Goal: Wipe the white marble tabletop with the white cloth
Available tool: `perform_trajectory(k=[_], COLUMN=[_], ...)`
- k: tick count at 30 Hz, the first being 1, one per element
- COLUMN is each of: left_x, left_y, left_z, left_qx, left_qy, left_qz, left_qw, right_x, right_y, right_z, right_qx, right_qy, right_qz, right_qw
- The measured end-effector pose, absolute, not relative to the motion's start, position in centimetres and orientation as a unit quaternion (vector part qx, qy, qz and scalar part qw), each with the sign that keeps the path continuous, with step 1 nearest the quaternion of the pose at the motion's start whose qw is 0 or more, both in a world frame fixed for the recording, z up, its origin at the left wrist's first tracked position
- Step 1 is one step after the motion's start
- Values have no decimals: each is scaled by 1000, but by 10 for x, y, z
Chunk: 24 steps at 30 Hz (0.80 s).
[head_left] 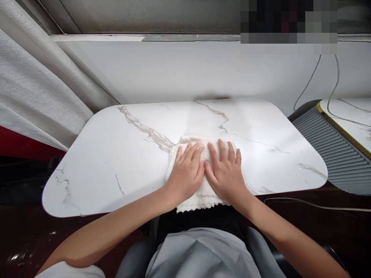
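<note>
A small cream-white cloth [203,199] with a scalloped edge lies on the near middle of a white marble-look table [121,154], its lower edge hanging slightly over the table's front rim. Both hands press flat on top of it, side by side with thumbs nearly touching. My left hand [187,172] covers the cloth's left half, fingers stretched forward. My right hand [227,170] covers the right half, fingers spread a little. Neither hand grips anything.
A white wall [179,69] rises behind the table. Grey curtain folds [34,88] hang at the left. At the right stand a grey ribbed surface [327,150], a second marble top [350,116] and white cables [333,88].
</note>
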<state>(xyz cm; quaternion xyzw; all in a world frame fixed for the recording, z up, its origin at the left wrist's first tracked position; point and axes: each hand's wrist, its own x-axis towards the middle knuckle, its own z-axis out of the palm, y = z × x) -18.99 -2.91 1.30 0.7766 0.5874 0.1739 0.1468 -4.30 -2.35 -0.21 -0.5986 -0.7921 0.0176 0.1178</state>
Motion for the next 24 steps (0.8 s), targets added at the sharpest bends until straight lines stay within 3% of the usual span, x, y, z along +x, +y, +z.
perform_trajectory(k=[5, 9, 13, 18, 24], left_x=[-196, -199, -208, -226, -239], left_y=[-5, 26, 68, 129, 178], left_z=[9, 0, -5, -10, -14], left_qx=[745, 742, 737, 743, 730], left_qy=[613, 631, 634, 605, 620], left_qz=[200, 204, 223, 282, 285], left_qw=[169, 99, 68, 43, 33], right_x=[-52, -60, -71, -88, -104], right_y=[8, 45, 88, 133, 173], right_z=[3, -1, -7, -7, -5], right_qx=[-576, -533, -498, -563, -578], right_qy=[-814, -840, -859, -803, -784], right_qz=[20, -30, 2, 53, 74], right_qw=[74, 100, 121, 190, 214])
